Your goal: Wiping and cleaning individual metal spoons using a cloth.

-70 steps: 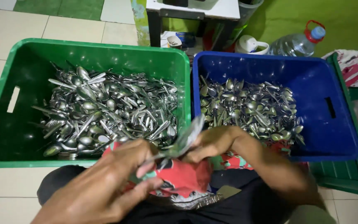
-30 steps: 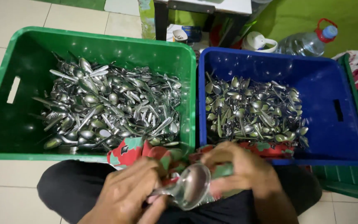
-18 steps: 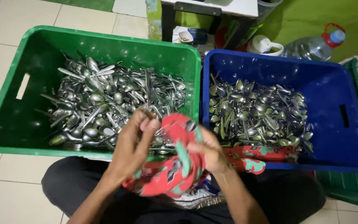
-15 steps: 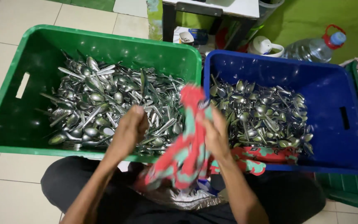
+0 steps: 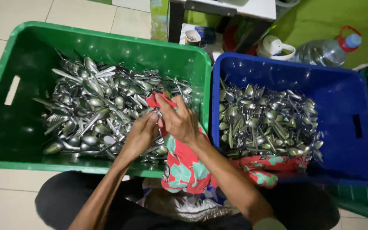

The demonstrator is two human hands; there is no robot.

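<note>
My left hand and my right hand are together over the right side of the green crate, both closed on the upper end of a red and green patterned cloth. The cloth hangs down over the crate's front rim to my lap and drapes across the blue crate's front edge. Whatever is wrapped inside the cloth is hidden. The green crate holds a heap of metal spoons. The blue crate to the right holds another heap of spoons.
Behind the crates stand a clear water bottle with a red handle, a white lidded jug and the legs of a small table. A green mat lies at the far right. Tiled floor surrounds the green crate on the left.
A spoon that I held near my lap is no longer visible. Both hands have moved up and forward over the green crate, carrying the cloth's end with them.
</note>
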